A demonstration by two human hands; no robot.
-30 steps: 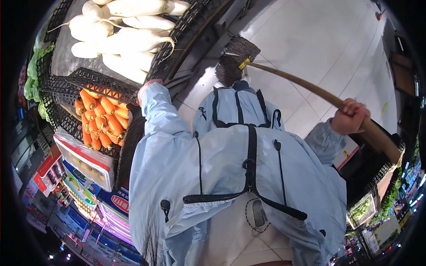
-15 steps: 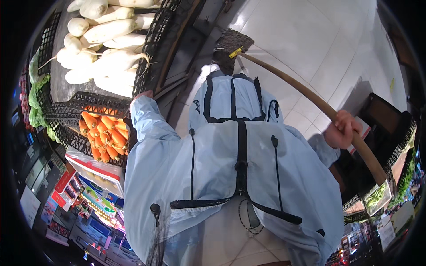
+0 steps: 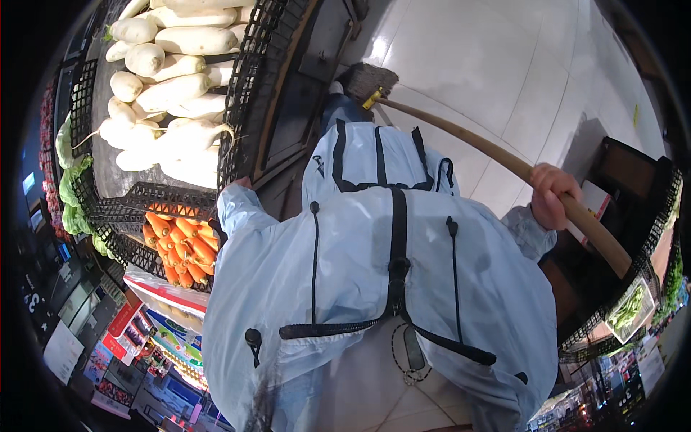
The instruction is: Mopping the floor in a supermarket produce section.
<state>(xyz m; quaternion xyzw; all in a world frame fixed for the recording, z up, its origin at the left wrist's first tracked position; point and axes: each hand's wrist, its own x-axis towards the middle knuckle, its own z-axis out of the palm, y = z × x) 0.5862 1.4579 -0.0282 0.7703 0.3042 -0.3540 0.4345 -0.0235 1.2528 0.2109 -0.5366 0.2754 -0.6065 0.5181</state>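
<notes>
My right hand [image 3: 553,196] is closed round the upper part of a long wooden broom handle [image 3: 468,133]. The handle slants away to the far left, down to a grey-brown broom head [image 3: 371,81] with a yellow band, which is on the floor by one of my feet. Only a little of my left hand [image 3: 242,183] shows past its light blue sleeve, beside the edge of the black crate [image 3: 232,129]. Its fingers are hidden, so whether it touches the crate is unclear.
White radishes [image 3: 173,93] lie on the stand at left, with carrots [image 3: 183,248] in a nearer crate. Leafy greens [image 3: 74,194] hang at the outer left edge. A dark stand [image 3: 622,173] is at right, with a tray of green vegetables [image 3: 628,309]. Pale tiles [image 3: 497,57] cover the floor.
The broom head has shifted slightly left and nearer my foot, now in view. My right hand is a little farther forward. The crates sit a bit lower and farther right in the picture.
</notes>
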